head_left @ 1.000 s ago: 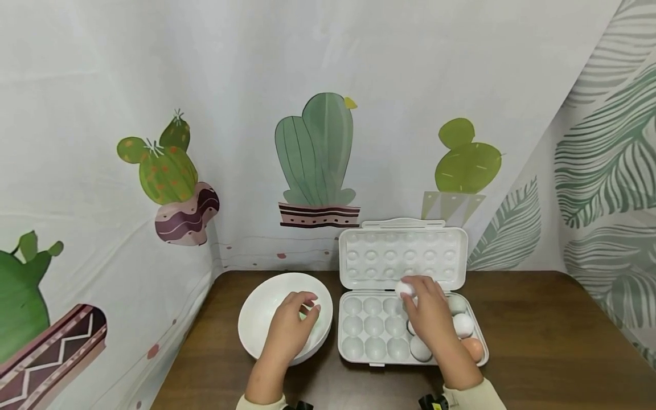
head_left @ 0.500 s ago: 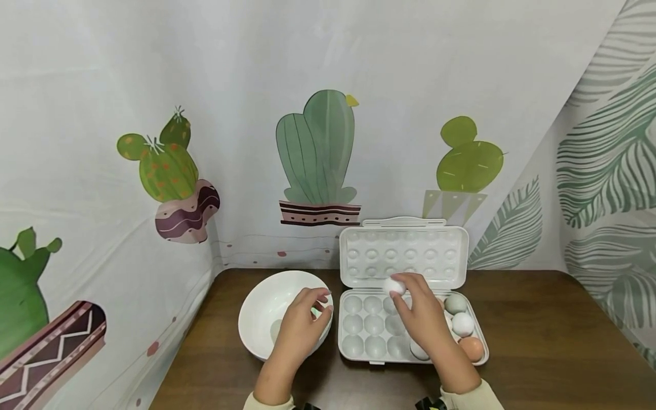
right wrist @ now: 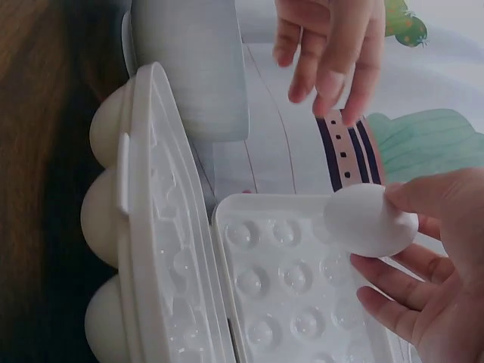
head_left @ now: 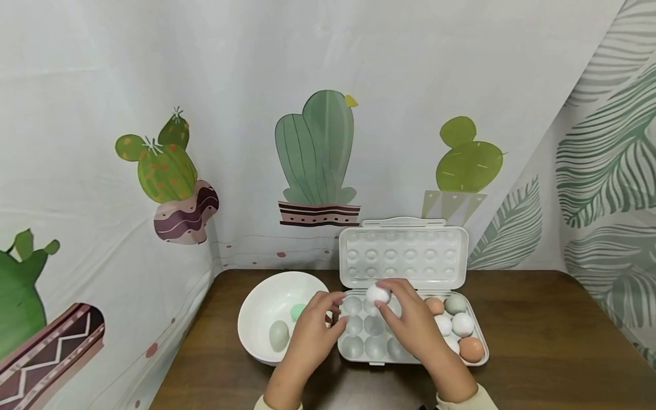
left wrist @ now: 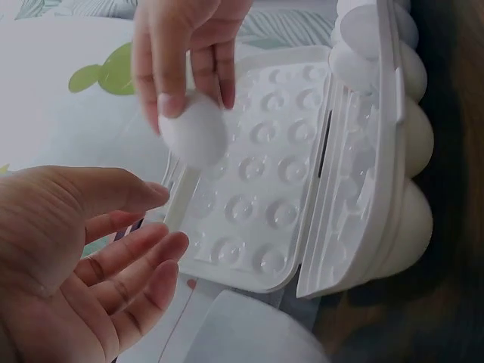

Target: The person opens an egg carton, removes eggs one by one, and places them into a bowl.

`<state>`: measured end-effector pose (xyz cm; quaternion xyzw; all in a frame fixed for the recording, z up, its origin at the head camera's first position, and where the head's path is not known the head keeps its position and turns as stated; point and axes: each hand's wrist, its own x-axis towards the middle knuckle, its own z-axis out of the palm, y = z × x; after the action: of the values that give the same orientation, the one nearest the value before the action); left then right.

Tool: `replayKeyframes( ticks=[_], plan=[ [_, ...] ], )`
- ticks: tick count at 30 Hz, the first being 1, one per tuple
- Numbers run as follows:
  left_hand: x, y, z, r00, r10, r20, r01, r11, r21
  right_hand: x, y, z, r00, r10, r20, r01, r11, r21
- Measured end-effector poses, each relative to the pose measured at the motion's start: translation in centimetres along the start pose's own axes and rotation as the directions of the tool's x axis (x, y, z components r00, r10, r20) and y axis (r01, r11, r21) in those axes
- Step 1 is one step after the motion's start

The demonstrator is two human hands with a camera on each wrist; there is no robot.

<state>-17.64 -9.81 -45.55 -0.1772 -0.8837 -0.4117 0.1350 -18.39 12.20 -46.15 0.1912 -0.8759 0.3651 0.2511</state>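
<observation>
My right hand pinches a white egg between thumb and fingertips, above the left part of an opened white plastic egg carton. In the right wrist view the egg hangs clear of the carton's cups. My left hand has relaxed, spread fingers with nothing between them, near the carton's left edge and over the bowl's right side. From the left wrist view, a gap separates those fingers from the held egg. White, brown and grey-green eggs, including a brown egg, sit in the right columns; my right forearm hides some cups.
A white bowl stands left of the carton, holding a grey-green egg and a pale green thing partly behind my left hand. The carton's lid stands raised at the back, near the cactus-print cloth. Everything rests on a brown wooden table.
My right hand has carried the white egg leftward over the carton. My left hand has moved right from above the bowl towards the carton, uncovering the grey-green egg in the bowl.
</observation>
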Motion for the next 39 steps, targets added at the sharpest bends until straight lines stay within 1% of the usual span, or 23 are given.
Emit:
replayKeyframes(
  ticks=[4, 9, 11, 16, 23, 29, 33, 39],
  plan=[
    [-0.1, 0.2, 0.4, 1.000, 0.026, 0.011, -0.025, 1.000, -0.017, 0.0, -0.4, 0.2, 0.998, -0.066, 0.023, 0.065, 0.998, 0.022],
    [-0.1, 0.4, 0.8, 0.998, 0.062, 0.011, -0.062, 0.998, -0.014, -0.1, -0.7, 0.5, 0.992, -0.114, 0.056, 0.112, 0.993, 0.047],
    [-0.1, 0.5, 0.9, 0.998, 0.058, 0.020, -0.058, 0.998, -0.018, -0.1, -0.8, 0.6, 0.990, -0.125, 0.064, 0.122, 0.991, 0.055],
    [-0.1, 0.8, 1.0, 0.998, 0.045, 0.037, -0.044, 0.999, -0.018, -0.2, -1.2, 0.8, 0.988, -0.133, 0.076, 0.128, 0.989, 0.069],
    [-0.2, 0.8, 1.1, 0.999, 0.045, 0.030, -0.045, 0.999, 0.000, -0.4, -1.7, 1.1, 0.987, -0.146, 0.073, 0.137, 0.985, 0.106],
    [-0.4, 0.7, 1.1, 0.998, 0.053, 0.023, -0.053, 0.999, 0.008, -0.5, -1.9, 1.3, 0.984, -0.165, 0.068, 0.156, 0.979, 0.131],
    [-0.3, 0.6, 1.1, 0.998, 0.064, 0.023, -0.064, 0.998, 0.015, -0.5, -2.0, 1.3, 0.985, -0.157, 0.074, 0.146, 0.980, 0.134],
    [-0.3, 0.7, 1.0, 0.997, 0.077, 0.020, -0.078, 0.996, 0.039, -0.5, -2.0, 1.3, 0.983, -0.165, 0.078, 0.153, 0.978, 0.142]
  ],
)
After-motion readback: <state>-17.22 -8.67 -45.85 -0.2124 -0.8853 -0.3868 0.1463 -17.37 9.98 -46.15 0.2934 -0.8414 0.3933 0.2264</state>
